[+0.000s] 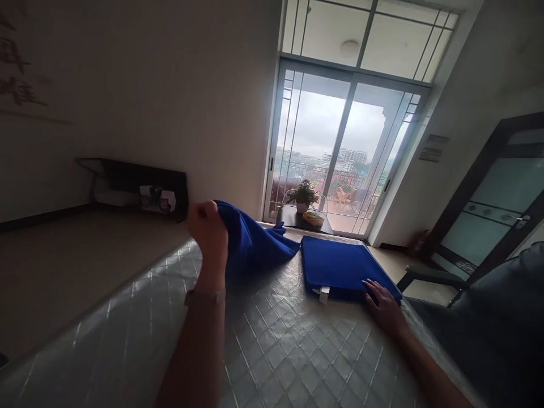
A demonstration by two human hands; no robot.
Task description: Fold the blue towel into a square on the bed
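My left hand [208, 229] is closed around the edge of a blue cloth [255, 243] and holds it lifted off a quilted mattress [272, 345] wrapped in clear plastic. The cloth trails down to the right onto the mattress. Beside it lies a folded blue cloth stack [340, 266] with a white tag at its near edge. My right hand [385, 306] rests on the near right corner of that stack, fingers spread flat on the fabric.
A sliding glass door [340, 153] to a balcony stands ahead, with a potted plant [302, 195] on a small dark table before it. A dark low shelf [136, 184] sits along the left wall. A dark chair [488, 317] and a frosted door [501, 198] are at right.
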